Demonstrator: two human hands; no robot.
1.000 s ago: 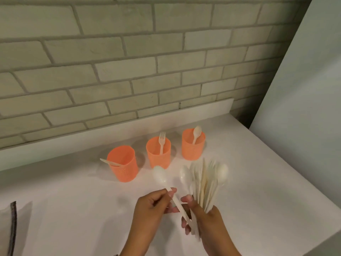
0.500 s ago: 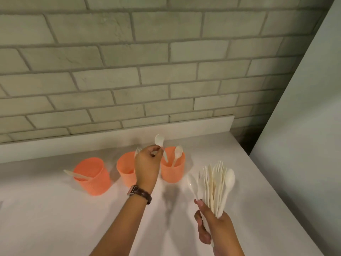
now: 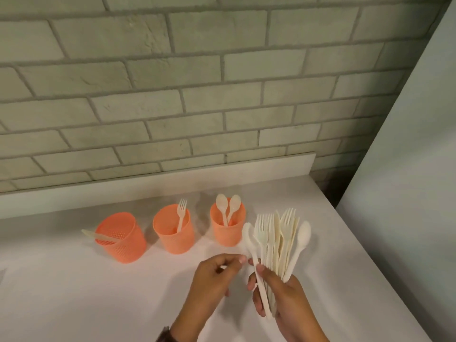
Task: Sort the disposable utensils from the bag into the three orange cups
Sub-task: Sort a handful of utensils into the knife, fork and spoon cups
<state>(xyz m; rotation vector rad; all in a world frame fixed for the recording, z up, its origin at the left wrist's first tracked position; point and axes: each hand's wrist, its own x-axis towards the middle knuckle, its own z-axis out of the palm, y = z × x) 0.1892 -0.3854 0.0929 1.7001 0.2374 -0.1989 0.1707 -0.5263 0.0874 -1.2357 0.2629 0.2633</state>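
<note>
Three orange cups stand in a row on the white counter. The left cup (image 3: 121, 239) holds a knife (image 3: 98, 236), the middle cup (image 3: 174, 232) one fork (image 3: 181, 214), and the right cup (image 3: 228, 228) two spoons (image 3: 227, 208). My right hand (image 3: 283, 302) grips a fanned bundle of white forks, knives and spoons (image 3: 276, 239) in front of the right cup. My left hand (image 3: 214, 277) is empty, its fingers loosely curled. Its fingertips sit just left of the leftmost spoon's handle (image 3: 254, 257) in the bundle. I cannot tell if they touch it.
A grey brick wall (image 3: 197, 95) with a low white backsplash runs behind the cups. A pale panel (image 3: 407, 169) rises beyond the counter's right edge (image 3: 370, 255). Bare counter (image 3: 74, 292) lies front left.
My left hand dropped the spoon into the right cup, which now holds two, and came back empty to the bundle. The view has tilted back down.
</note>
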